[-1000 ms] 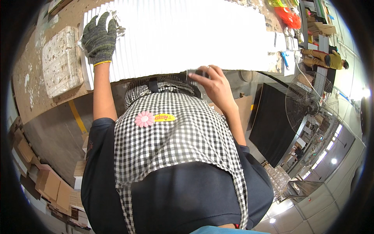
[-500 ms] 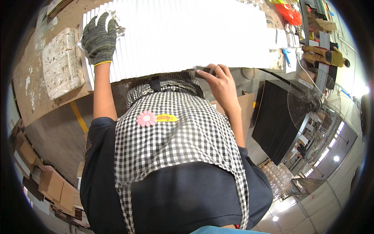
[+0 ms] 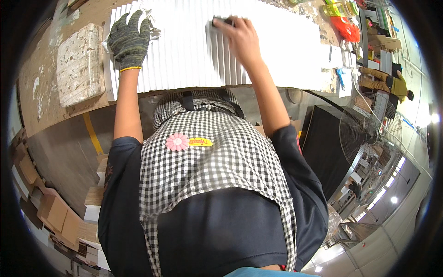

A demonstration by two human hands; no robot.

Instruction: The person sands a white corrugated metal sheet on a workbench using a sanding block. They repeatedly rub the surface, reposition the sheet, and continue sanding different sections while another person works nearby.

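Note:
White ribbed strips or a grooved panel lie across the worktable, glaring brightly toward the right. On their left end rests my left hand in a dark grey knit glove with a yellow cuff, fingers spread. Beneath and beside its fingertips is a crumpled white cloth or wrap. My bare right hand reaches over the middle of the white surface, its fingers closed on a small dark block. Motion blurs that hand a little, and the block's exact kind cannot be made out.
A worn, paint-spotted slab lies left on the brown table. At the far right are a red plastic bag, a blue tool and a cable. A large fan stands right; another person is beyond it.
My right hand has moved from the near edge of the white surface to its far middle, carrying the dark block. My left hand remains on the left end, still spread. The view has shifted slightly.

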